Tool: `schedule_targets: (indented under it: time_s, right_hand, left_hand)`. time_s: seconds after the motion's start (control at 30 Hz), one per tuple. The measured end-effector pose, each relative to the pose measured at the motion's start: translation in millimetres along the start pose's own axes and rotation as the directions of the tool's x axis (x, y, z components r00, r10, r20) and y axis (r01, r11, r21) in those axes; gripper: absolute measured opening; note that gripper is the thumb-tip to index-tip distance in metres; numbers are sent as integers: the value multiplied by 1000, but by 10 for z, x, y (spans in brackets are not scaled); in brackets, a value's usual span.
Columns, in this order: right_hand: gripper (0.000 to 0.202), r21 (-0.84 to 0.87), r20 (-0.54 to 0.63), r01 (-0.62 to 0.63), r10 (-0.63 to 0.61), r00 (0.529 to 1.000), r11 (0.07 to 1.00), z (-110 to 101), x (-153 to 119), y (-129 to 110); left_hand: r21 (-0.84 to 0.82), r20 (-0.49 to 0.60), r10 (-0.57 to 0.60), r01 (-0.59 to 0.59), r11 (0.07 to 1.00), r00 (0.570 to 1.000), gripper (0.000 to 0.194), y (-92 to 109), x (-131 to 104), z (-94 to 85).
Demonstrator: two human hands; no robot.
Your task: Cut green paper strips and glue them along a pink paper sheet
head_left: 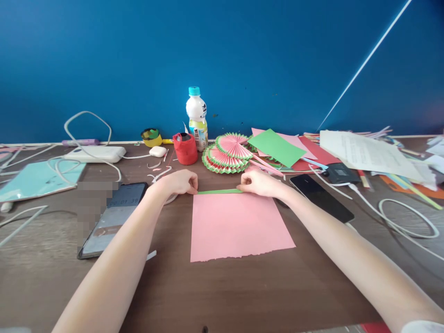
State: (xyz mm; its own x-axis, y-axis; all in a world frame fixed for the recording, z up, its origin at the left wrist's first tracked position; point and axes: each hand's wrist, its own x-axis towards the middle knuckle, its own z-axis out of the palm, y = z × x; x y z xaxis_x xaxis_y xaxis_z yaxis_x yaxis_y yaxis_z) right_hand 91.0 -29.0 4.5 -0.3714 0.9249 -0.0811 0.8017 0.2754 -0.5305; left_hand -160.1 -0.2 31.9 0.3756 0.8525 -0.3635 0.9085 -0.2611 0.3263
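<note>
A sheet of pink paper [236, 226] lies flat on the brown table before me, its near edge ragged as if torn. Along the far edge runs a narrow green band [218, 191]; whether it is a separate strip or a fold I cannot tell. My left hand [181, 182] pinches the far left corner of the paper. At the far right corner, my right hand [257, 182] is closed in the same kind of pinch. Just beyond the hands sit pleated pink paper fans [231, 155] with green zigzag rims.
Behind stand a drink bottle [197, 118] and a red holder [185, 149]. A phone showing a timer [120, 217] lies left, a dark phone [322, 198] right. Green paper [277, 147] and printed sheets [367, 155] pile up at back right. White cables [409, 231] loop on both sides.
</note>
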Motion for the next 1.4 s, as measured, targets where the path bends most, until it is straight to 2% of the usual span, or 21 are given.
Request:
schedule_targets:
  time_s: [0.13, 0.43, 1.03, 1.13, 1.23, 1.33, 1.4]
  right_hand:
    - [22, 13, -23, 27, -27, 999, 1000, 28, 21, 36]
    - [19, -42, -40, 7, -9, 999, 999, 38, 18, 22]
    - [25, -116, -66, -8, 1, 998, 993, 78, 2, 51]
    - [26, -134, -68, -21, 12, 998, 991, 88, -7, 51]
    - [25, -134, -66, -32, 23, 998, 990, 96, -11, 55]
    - [24, -129, -68, -29, 20, 997, 991, 100, -13, 62]
    - [24, -118, -69, -19, 11, 998, 993, 103, -15, 64]
  left_hand:
    - [6, 2, 1, -1, 1000, 1000, 7, 0, -2, 0]
    - [15, 14, 4, -4, 1000, 1000, 8, -3, 3, -1]
    - [48, 18, -20, 20, 999, 1000, 4, 49, -21, -15]
    - [88, -2, -58, 58, 994, 998, 7, 83, -55, -19]
    - [105, -69, -76, 83, 991, 995, 15, 177, -103, -19]
    - [19, -152, 43, -41, 999, 987, 17, 311, -114, 25]
    - [-82, -134, 145, -157, 984, 980, 17, 391, -81, 93]
